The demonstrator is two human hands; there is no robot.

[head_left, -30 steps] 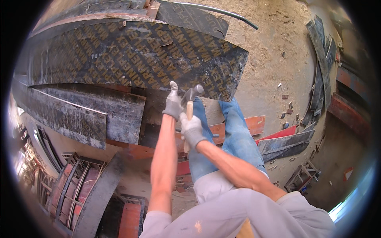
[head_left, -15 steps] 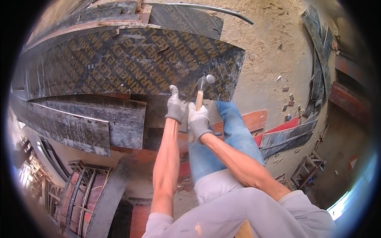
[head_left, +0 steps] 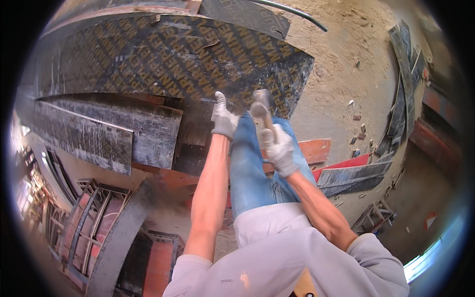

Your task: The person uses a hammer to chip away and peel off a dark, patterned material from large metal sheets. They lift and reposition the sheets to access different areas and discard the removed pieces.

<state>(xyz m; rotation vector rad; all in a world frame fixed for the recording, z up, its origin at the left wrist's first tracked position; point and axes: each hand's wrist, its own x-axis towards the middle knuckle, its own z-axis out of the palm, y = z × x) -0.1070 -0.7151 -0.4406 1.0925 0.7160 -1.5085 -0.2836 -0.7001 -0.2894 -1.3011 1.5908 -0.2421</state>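
A dark board [head_left: 94, 133] lies at far left, beside the large printed panel [head_left: 163, 62]. The gloved left hand [head_left: 224, 116] is at the panel's near edge, thumb raised; its finger closure cannot be determined. Rightward, the hammer [head_left: 260, 106], head blurred, is near the same edge. The gloved right hand [head_left: 279, 150] is clamped around the hammer's wooden handle.
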